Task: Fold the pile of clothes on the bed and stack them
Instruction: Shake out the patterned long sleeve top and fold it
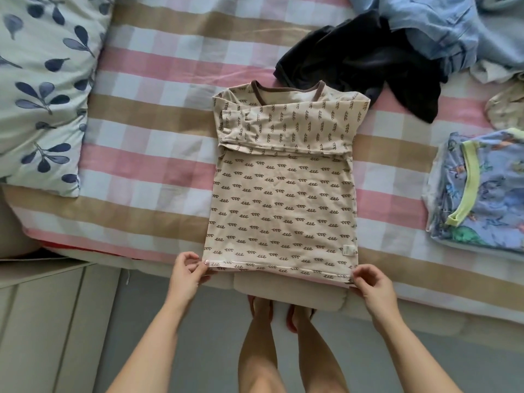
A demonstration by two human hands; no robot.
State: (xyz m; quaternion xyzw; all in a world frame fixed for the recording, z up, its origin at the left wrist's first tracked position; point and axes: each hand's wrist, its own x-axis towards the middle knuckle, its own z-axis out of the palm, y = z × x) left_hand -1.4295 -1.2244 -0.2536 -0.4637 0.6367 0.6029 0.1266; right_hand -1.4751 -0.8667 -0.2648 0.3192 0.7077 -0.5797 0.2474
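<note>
A beige shirt (283, 205) with small brown squiggles and a brown collar lies flat on the bed, sleeves folded across its chest. My left hand (185, 275) pinches the hem's left corner at the bed's front edge. My right hand (374, 285) pinches the hem's right corner. A loose pile sits at the back right: a dark garment (360, 61) and light blue clothes (442, 26). At the right edge rests a folded blue dinosaur-print garment (482, 194) with yellow trim.
The bed's sheet (158, 114) is checked pink, tan and white. A leaf-print pillow (42, 89) fills the left. A pale cream item (507, 109) lies by the folded garment. A cabinet (42, 321) stands at the lower left; my legs (280, 350) are on the grey floor.
</note>
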